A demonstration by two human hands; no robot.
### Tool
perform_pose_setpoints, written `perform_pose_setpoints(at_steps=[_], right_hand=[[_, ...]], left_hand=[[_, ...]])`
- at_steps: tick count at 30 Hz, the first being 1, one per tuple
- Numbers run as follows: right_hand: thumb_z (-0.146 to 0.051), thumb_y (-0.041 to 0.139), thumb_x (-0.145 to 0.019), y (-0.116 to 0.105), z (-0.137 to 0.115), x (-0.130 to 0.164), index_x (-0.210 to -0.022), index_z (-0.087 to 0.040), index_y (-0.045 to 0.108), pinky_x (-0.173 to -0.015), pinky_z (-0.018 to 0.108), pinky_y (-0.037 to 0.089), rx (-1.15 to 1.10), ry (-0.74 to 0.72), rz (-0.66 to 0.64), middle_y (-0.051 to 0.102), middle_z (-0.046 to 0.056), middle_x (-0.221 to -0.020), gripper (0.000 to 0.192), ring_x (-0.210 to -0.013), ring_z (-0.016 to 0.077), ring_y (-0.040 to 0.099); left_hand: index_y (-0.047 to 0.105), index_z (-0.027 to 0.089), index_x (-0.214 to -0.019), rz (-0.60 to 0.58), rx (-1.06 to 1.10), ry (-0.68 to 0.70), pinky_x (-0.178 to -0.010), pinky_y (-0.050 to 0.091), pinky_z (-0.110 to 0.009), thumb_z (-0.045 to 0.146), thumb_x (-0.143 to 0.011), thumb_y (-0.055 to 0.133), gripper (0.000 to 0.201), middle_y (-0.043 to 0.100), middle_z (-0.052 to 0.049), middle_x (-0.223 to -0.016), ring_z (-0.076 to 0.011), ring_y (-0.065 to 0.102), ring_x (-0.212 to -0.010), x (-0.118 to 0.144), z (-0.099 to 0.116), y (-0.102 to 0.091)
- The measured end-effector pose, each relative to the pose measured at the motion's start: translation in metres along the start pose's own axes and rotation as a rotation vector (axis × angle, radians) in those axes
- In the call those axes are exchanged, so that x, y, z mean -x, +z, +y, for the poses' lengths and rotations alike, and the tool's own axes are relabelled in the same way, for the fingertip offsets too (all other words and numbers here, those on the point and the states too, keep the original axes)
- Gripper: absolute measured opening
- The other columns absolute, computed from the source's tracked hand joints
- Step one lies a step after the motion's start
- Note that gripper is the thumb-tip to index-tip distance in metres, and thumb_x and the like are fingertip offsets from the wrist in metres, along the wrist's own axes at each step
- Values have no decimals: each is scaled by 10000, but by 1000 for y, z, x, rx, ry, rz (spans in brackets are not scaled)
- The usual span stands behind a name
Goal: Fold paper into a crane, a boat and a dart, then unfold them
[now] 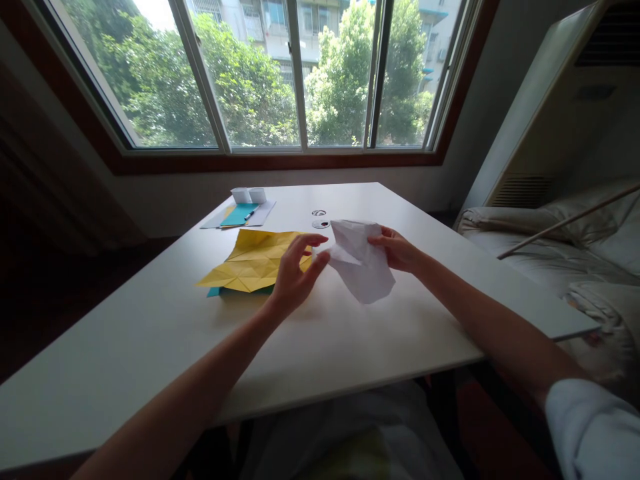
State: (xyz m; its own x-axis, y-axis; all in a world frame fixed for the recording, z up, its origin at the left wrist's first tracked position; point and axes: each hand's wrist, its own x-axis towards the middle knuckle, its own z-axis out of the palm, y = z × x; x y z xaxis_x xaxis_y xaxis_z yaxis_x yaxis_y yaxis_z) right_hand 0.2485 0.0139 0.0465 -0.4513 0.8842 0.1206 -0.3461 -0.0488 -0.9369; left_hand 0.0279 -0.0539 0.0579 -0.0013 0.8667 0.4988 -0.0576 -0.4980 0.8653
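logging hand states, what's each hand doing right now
Left hand: closed, pinching a corner of the white creased paper sheet.
Right hand: closed, gripping the same sheet's upper right edge.

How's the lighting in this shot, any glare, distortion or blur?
Head view: strongly backlit by the window, so the side walls fall dark; soft glare on the white table; wide-angle bending at the edges; both hands and the white paper stay fairly sharp.
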Motion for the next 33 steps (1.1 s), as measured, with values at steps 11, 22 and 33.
perform_pose_setpoints(at_steps=[11,22,33], right_hand=[[-204,723,-627,6,1,1,-881,-169,648,-663,280,532,17,-5,-38,696,32,-813,266,-696,161,643],[-210,737,-593,10,2,3,-884,-166,637,-663,297,527,54,-20,-5,694,28,-807,310,-697,170,638],[-208,722,-579,-3,5,1,-833,-172,627,-595,273,503,116,-14,98,684,3,-741,273,-614,149,619]], left_hand=[[690,232,-815,42,-262,159,-847,374,-275,134,-676,653,174,623,-34,-866,-215,536,-887,4,-6,3],[688,219,-800,-49,-647,369,-814,417,-294,223,-676,669,126,677,-49,-843,-220,587,-880,3,-13,-6],[622,152,-803,263,223,-205,-659,494,-255,287,-693,634,176,670,-13,-728,-150,623,-686,-19,-21,-10]])
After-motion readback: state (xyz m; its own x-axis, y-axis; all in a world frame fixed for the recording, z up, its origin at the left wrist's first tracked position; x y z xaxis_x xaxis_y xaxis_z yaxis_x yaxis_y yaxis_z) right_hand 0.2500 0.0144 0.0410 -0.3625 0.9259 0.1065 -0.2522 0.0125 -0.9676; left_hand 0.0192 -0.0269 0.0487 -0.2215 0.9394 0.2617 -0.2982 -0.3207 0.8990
